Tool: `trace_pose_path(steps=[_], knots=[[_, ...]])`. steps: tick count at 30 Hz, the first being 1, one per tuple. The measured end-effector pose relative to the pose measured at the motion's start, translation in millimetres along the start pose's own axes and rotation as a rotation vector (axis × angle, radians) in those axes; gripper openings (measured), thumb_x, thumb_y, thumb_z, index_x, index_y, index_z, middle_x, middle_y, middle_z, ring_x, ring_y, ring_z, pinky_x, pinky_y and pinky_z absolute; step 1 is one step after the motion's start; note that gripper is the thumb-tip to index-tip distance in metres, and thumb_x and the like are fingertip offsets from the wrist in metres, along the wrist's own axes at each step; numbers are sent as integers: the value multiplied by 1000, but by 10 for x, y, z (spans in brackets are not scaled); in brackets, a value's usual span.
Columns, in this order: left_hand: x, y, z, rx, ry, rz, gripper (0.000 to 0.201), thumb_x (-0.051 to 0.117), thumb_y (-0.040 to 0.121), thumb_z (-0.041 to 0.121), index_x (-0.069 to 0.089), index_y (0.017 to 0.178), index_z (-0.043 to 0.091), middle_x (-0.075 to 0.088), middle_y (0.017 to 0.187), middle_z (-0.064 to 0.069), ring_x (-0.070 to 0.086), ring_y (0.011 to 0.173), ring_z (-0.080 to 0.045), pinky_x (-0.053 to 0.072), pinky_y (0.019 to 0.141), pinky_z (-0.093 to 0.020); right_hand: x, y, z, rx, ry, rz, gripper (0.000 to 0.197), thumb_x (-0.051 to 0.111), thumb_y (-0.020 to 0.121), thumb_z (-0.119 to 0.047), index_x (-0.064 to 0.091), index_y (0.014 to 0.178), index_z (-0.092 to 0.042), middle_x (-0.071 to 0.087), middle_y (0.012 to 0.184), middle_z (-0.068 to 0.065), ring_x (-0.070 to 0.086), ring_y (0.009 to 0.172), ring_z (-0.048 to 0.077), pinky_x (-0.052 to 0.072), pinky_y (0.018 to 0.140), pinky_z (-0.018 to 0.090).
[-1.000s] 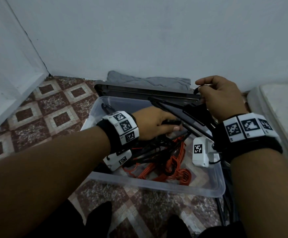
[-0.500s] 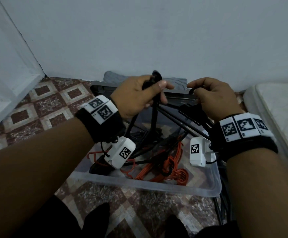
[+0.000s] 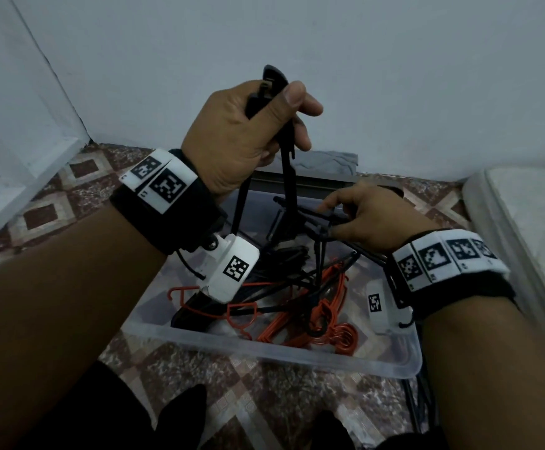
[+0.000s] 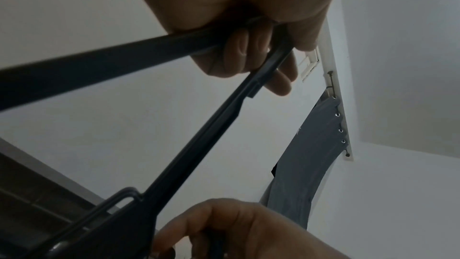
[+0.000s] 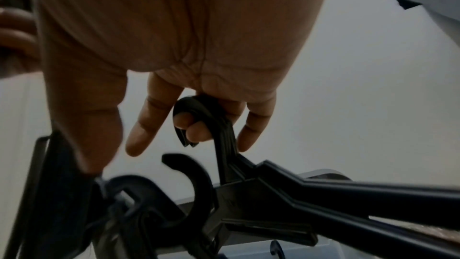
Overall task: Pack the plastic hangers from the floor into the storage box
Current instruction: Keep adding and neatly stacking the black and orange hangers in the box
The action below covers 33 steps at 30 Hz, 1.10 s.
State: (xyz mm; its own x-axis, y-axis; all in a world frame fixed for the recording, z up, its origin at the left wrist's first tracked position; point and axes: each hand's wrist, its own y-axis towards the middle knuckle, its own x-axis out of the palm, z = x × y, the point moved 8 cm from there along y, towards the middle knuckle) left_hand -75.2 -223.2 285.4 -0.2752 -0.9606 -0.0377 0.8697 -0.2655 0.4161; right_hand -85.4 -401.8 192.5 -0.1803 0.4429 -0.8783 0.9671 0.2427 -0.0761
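Note:
A clear plastic storage box stands on the tiled floor and holds several orange hangers tangled with black ones. My left hand is raised above the box and grips one end of a black hanger, which hangs down steeply into the pile. In the left wrist view that hanger splits into two bars under my curled fingers. My right hand is low over the box's far side. Two of its fingers are curled through the hooks of black hangers.
A dark box lid and a grey cloth lie behind the box against the wall. A white mattress borders the right side. Black bars lie on the floor right of the box. My feet are just before it.
My left hand has risen out of the box to well above it, pulling a black hanger up by one end. My right hand has dropped lower over the box's far side, still holding the hooks.

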Motion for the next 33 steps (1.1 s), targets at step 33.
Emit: trace_pose_path(steps=[33], knots=[[0, -25, -506, -75, 732, -126, 35, 49, 96, 54, 73, 102, 28, 73, 86, 8, 64, 69, -1, 53, 69, -27, -56, 16, 223, 48, 173, 184, 41, 76, 75, -51, 68, 112, -36, 65, 99, -14, 61, 85, 3, 47, 68, 19]])
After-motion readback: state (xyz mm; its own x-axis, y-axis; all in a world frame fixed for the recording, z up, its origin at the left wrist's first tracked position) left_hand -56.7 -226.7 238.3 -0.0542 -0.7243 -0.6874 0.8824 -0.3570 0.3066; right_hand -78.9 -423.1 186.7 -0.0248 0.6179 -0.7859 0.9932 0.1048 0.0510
